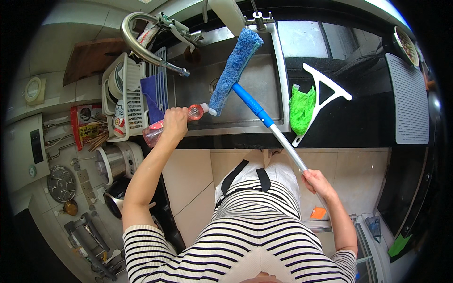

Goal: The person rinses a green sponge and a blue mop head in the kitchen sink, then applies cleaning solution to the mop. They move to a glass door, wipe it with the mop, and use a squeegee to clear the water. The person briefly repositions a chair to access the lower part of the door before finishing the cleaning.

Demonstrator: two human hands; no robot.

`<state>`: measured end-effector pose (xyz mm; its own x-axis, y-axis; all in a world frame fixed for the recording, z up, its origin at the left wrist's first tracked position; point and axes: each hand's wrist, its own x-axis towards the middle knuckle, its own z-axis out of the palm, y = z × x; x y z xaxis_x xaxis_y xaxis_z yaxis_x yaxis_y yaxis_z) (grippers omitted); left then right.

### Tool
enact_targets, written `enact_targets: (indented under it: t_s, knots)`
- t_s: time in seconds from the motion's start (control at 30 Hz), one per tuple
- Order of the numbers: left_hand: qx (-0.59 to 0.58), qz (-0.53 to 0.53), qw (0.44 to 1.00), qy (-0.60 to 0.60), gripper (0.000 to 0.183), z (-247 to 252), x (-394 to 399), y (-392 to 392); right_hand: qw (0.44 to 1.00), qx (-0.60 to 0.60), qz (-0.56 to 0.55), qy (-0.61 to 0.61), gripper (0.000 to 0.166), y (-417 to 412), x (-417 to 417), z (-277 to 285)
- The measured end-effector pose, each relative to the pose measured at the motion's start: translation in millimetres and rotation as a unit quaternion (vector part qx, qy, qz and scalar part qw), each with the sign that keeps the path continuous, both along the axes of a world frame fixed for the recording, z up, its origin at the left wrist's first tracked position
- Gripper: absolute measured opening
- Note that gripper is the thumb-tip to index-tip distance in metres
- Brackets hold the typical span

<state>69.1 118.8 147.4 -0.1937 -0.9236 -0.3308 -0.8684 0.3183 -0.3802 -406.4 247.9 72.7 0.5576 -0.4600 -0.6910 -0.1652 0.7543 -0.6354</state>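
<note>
My left hand (176, 122) grips a clear plastic bottle of pink liquid (195, 112), tilted with its white cap towards the sink. That cap is close to the lower end of a blue microfibre window-washer head (235, 67); whether they touch I cannot tell. The washer head hangs over the stainless steel sink (262, 102). From it a blue and silver pole (286, 141) runs down to the right, with my right hand (316, 183) closed around the metal part. Right of the sink, a white squeegee (329, 85) lies on the black countertop (357, 123) beside a bright green microfibre cloth (302, 108).
A curved metal faucet (141, 49) reaches over the sink's left side. Further left stand a white dish rack (134, 113) with crockery and a purple cloth (152, 99). A grey drying mat (407, 102) lies at the far right. An orange object (318, 212) is on the floor.
</note>
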Motion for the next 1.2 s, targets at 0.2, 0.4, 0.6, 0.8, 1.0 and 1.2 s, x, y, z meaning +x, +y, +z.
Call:
enact_targets:
  t_s: [0.2, 0.4, 0.6, 0.8, 1.0, 1.2]
  knots:
    - [-0.022, -0.011, 1.000, 0.010, 0.018, 8, -8, -11, 1.000, 0.015, 0.000, -0.001, 0.043, -4, 0, 3]
    - [-0.034, -0.005, 0.994, 0.101, 0.028, 14, -26, -31, 0.999, 0.032, -0.001, -0.002, 0.043, -5, 0, 9]
    - [-0.070, -0.004, 0.986, 0.153, 0.030, 39, -56, -55, 0.999, 0.031, 0.004, 0.004, 0.043, 1, -2, 7]
    - [-0.094, -0.028, 0.983, 0.153, 0.026, 49, -69, -73, 1.000, 0.023, 0.002, 0.001, 0.043, 3, -3, 6]
    - [-0.053, 0.005, 0.989, 0.137, 0.025, 39, -63, -66, 1.000, 0.017, -0.008, -0.001, 0.044, 3, -5, 6]
    - [-0.039, 0.011, 0.994, 0.101, 0.025, 36, -58, -60, 1.000, 0.015, -0.011, 0.001, 0.044, 0, -6, 5]
